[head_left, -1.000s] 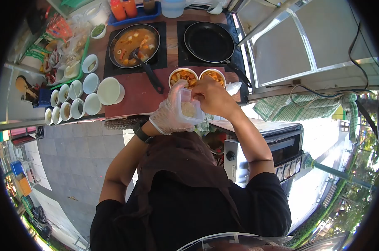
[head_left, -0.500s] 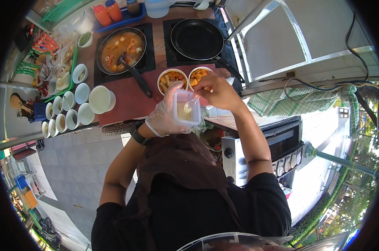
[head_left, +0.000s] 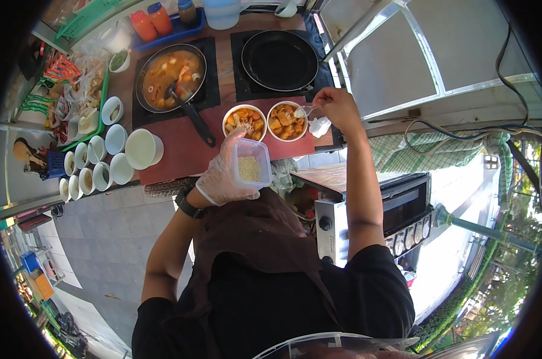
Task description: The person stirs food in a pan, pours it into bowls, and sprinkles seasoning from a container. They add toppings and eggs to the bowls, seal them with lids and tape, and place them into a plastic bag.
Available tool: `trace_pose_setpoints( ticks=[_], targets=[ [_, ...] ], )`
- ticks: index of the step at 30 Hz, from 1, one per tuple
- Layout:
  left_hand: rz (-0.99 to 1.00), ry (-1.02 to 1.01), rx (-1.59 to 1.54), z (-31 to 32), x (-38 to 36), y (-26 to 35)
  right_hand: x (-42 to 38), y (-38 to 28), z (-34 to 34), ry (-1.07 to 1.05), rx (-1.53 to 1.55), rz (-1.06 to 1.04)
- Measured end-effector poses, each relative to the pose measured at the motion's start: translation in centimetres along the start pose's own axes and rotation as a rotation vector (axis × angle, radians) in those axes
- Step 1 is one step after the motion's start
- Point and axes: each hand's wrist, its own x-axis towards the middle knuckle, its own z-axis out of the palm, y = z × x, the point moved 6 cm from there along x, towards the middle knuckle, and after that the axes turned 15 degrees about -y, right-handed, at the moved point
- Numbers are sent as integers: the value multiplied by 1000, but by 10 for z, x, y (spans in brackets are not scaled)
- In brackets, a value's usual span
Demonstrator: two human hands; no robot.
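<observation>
My left hand (head_left: 226, 178), in a clear plastic glove, grips a square clear plastic tub (head_left: 251, 164) with pale grated or crumbly stuff in its bottom. My bare right hand (head_left: 341, 110) pinches a clear plastic spoon (head_left: 307, 110), its bowl loaded with the pale stuff and held over the right-hand bowl. That white bowl (head_left: 287, 121) is filled with orange chunks in sauce. Beside it on the left stands a second white bowl (head_left: 244, 123) of similar food, with pale bits on top; my gloved fingertips overlap its lower edge from this view.
A pan of orange stew (head_left: 171, 78) with a black ladle (head_left: 190, 113) sits on the left burner. To its right lies a black frying pan (head_left: 280, 60). Several white cups (head_left: 116, 139) stand at left. Squeeze bottles (head_left: 143, 26) are at the back, an oven (head_left: 396, 203) below right.
My right hand has lifted the spoon out of the tub and moved right, over the right bowl. My left hand has lowered the tub slightly toward my body.
</observation>
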Motion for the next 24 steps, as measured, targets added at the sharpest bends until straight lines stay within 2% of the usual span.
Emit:
trace_pose_setpoints(
  ticks=[7, 13, 15, 17, 19, 21, 22, 24],
  targets=[
    [-54, -22, -39, -3, -5, -1, 2, -5, 5, -10, 77, 1],
    [41, 6, 0, -11, -13, 11, 1, -6, -4, 0, -2, 44],
    [53, -34, -78, -13, -16, 9, -9, -24, -6, -20, -13, -52],
    [98, 51, 14, -22, -21, 14, -22, -60, 1, -16, 1, -204],
    [127, 144, 130, -41, -31, 26, -43, -137, 13, -95, 39, -346],
    [126, 205, 47, -64, -40, 34, -44, -194, 44, -129, -68, -602],
    [239, 229, -20, -80, -42, 30, -43, -216, 66, -193, -96, -668],
    [200, 270, -74, -123, -58, 18, -22, -256, 94, -172, -44, -790]
  ],
)
